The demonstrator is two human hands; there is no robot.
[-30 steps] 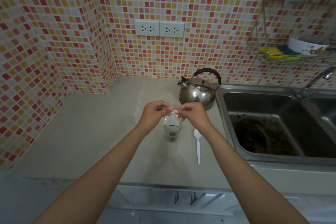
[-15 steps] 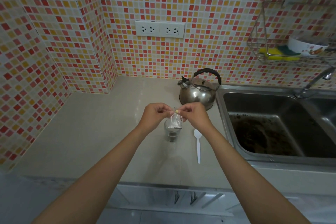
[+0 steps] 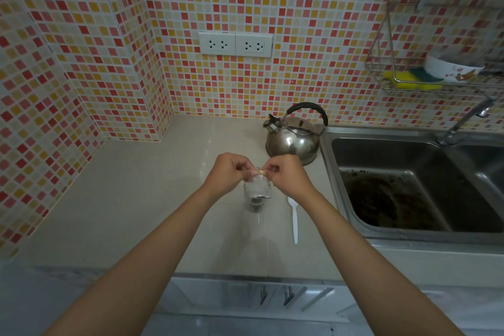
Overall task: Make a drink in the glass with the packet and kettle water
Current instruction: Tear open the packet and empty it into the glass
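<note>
A small clear plastic packet [image 3: 257,187] with dark powder at its bottom hangs between my hands over the counter. My left hand [image 3: 230,172] pinches its top left corner and my right hand [image 3: 286,173] pinches its top right corner. Directly under the packet stands a clear glass [image 3: 255,204] with a dark layer at its bottom; the packet hides the glass's upper part. A steel kettle [image 3: 293,142] with a black handle sits behind my hands, at the sink's left edge.
A white plastic spoon [image 3: 294,219] lies on the beige counter [image 3: 136,199] just right of the glass. A steel sink [image 3: 409,185] with a tap fills the right side. A wire rack [image 3: 395,81] with a sponge and bowl hangs on the tiled wall.
The packet has sunk slightly lower over the glass, and my hands have stayed pinched together at its top.
</note>
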